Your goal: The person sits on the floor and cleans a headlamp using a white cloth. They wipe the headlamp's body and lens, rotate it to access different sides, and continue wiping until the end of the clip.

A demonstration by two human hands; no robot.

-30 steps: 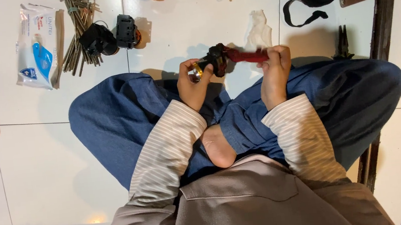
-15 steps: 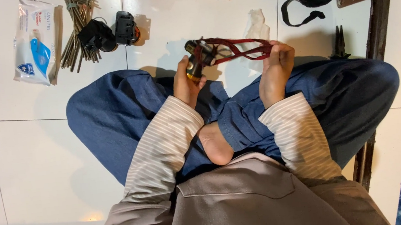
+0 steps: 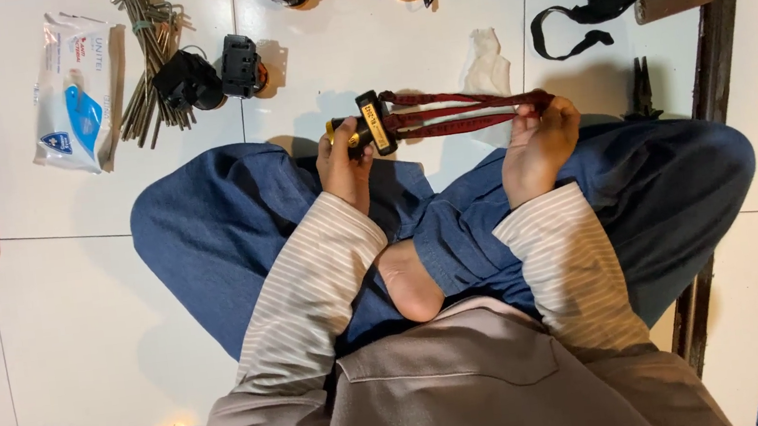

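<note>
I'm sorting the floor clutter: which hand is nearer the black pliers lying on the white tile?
The right hand: the black pliers lie just beyond it, to its right. The left hand is farther off, gripping the red-strapped headlamp at its lamp end.

One head-worn camera looks steeply down over the person's chest and crossed legs onto the white tiled floor (image 3: pixel 57 307). It sits close: the left hand (image 3: pixel 345 162) and right hand (image 3: pixel 538 147) lie mid-frame, floor clutter just beyond them along the top edge.
</note>
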